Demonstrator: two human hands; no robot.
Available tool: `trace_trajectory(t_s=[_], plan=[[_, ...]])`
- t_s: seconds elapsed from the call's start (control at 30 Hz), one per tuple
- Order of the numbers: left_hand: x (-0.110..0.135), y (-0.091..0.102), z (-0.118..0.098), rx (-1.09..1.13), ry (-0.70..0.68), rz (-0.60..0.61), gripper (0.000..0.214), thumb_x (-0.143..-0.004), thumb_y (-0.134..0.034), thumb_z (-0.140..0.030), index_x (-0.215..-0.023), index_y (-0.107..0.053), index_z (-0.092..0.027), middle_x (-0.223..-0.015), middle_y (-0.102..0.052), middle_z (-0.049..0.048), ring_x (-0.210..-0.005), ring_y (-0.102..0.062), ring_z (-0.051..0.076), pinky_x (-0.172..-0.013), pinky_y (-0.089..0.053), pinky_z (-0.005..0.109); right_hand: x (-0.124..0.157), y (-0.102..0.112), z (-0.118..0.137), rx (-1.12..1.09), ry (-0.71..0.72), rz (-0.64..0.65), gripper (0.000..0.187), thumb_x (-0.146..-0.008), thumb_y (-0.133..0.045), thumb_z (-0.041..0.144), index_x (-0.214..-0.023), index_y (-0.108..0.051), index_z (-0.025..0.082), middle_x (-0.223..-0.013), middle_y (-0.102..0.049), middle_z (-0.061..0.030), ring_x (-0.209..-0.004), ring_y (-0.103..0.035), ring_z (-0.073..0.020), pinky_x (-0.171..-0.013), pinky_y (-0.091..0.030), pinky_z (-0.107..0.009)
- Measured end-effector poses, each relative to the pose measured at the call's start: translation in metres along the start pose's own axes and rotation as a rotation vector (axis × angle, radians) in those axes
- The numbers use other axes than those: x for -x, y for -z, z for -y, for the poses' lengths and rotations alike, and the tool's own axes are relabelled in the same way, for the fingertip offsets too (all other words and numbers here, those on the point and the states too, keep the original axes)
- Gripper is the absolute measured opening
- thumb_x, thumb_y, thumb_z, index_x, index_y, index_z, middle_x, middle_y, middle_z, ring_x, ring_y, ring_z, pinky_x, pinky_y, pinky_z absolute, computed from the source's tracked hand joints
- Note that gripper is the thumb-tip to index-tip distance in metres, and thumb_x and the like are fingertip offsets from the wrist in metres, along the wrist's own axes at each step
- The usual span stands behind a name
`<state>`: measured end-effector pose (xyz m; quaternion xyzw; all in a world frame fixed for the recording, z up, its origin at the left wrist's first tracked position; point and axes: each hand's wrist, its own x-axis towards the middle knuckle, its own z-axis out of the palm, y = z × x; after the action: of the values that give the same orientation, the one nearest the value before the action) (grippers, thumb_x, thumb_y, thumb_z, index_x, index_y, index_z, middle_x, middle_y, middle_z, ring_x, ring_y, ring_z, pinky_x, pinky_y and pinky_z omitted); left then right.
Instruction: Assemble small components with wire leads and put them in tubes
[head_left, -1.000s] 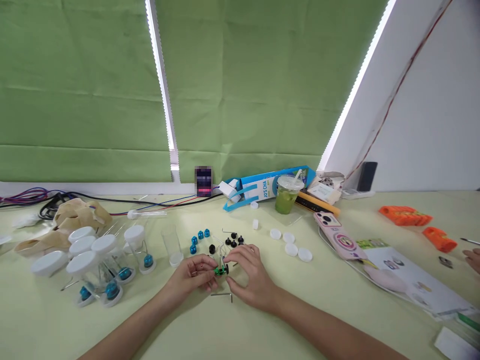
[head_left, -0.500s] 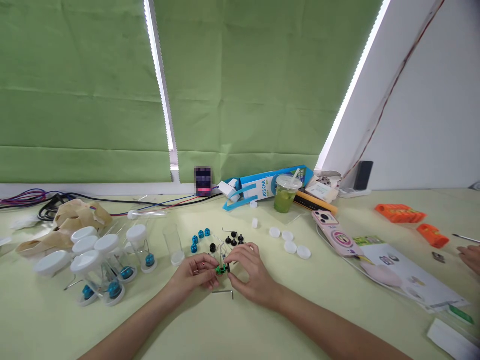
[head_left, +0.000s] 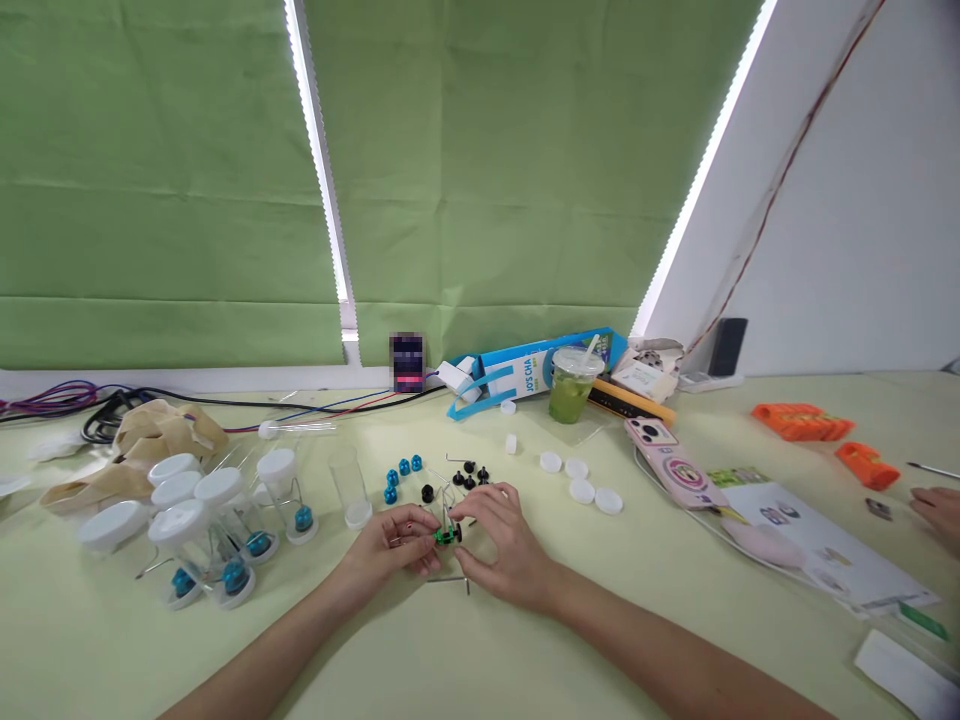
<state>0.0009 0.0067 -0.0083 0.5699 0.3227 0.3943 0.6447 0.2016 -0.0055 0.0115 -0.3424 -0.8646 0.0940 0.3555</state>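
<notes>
Near the table's middle, my left hand (head_left: 396,548) pinches a small green metal part (head_left: 445,537) that has a black round piece (head_left: 458,533) on its right side. My right hand (head_left: 504,548) curves round from the other side, thumb and fingertips closed on the same part. A thin metal rod (head_left: 448,500) rises by the right fingertips; whether they grip it, I cannot tell. Below lies an L-shaped hex key (head_left: 467,586), partly behind the left fingers. Just beyond the hands are black knobs (head_left: 470,482) and another hex key (head_left: 457,459). Blue metal pieces (head_left: 391,479) lie to the left.
Several clear tubes with white caps (head_left: 181,522) and blue pieces stand at left, with an open clear tube (head_left: 351,490) nearer. Loose white caps (head_left: 581,490), a green drink (head_left: 571,390) and a pink phone (head_left: 675,470) lie rightward. Another person's hand (head_left: 937,512) is far right.
The view has shifted very slightly. Both hands keep nearly the same pose round the green part, with only a tiny movement of the fingers.
</notes>
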Motion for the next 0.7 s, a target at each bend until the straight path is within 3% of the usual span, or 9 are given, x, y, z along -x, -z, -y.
trace_trajectory(t_s=[0.7], plan=[[0.0006,0.0003,-0.0006,-0.001,-0.010,0.005,0.017,-0.074,-0.063,-0.023,-0.087,-0.061,-0.013,-0.069,-0.066,0.0059,-0.062,-0.063,0.016,-0.056,-0.048,0.026,-0.0005,0.0014,0.0005,-0.018,0.034,0.000,0.029,-0.073,-0.051,0.012,-0.100,-0.049,0.021,-0.093,-0.057,-0.0027,-0.097,-0.047,-0.0202,-0.090,-0.026,-0.040]])
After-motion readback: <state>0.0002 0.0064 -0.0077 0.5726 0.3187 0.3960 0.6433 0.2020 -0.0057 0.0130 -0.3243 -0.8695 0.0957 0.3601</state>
